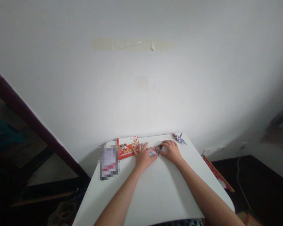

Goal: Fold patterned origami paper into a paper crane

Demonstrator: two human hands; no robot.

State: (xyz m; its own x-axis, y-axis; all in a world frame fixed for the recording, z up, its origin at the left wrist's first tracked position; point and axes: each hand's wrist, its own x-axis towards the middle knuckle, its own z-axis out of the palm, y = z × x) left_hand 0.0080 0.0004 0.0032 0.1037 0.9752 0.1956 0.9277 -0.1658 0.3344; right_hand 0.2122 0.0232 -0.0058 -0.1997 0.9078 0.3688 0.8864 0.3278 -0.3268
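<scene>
A small folded piece of patterned paper (155, 150) lies on the white table between my hands. My left hand (143, 157) has its fingers spread, with the thumb side against the paper's left part and the fingertips over the edge of a red and white packet (127, 150). On the other side, my right hand (172, 152) pinches the paper's right end, its fingers curled and partly covering it. Just beyond this hand a folded paper crane (179, 138) in blue, white and red rests near the table's back right corner.
A pixelated, phone-shaped object (108, 161) lies at the left edge of the white table (160, 194). The wall (141, 110) rises directly behind the table. A dark-framed opening is at left; a cable (239, 169) hangs at right.
</scene>
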